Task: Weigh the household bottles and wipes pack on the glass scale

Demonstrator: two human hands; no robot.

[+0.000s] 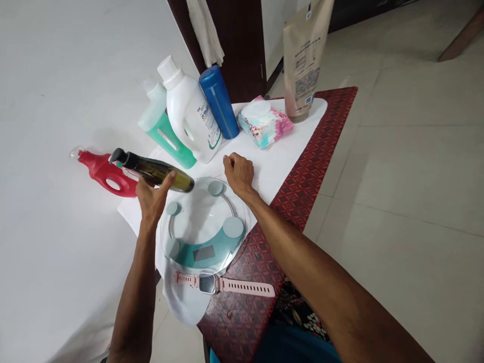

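My left hand is wrapped round a dark green pump bottle with a black top. The bottle is tilted nearly sideways, above the left rim of a round glass bathroom scale. My right hand is curled into a loose fist over the white cloth, just beyond the scale's upper right rim. I see nothing in its fingers. Below the scale lies a smartwatch with a pink strap, stretched out flat across the cloth and the red table covering.
Behind my hands are a red bottle, a green-and-clear bottle, a white detergent bottle, a blue bottle and a wipes pack. A tall beige tube stands at the far right corner of the patterned red table. A wall borders the left.
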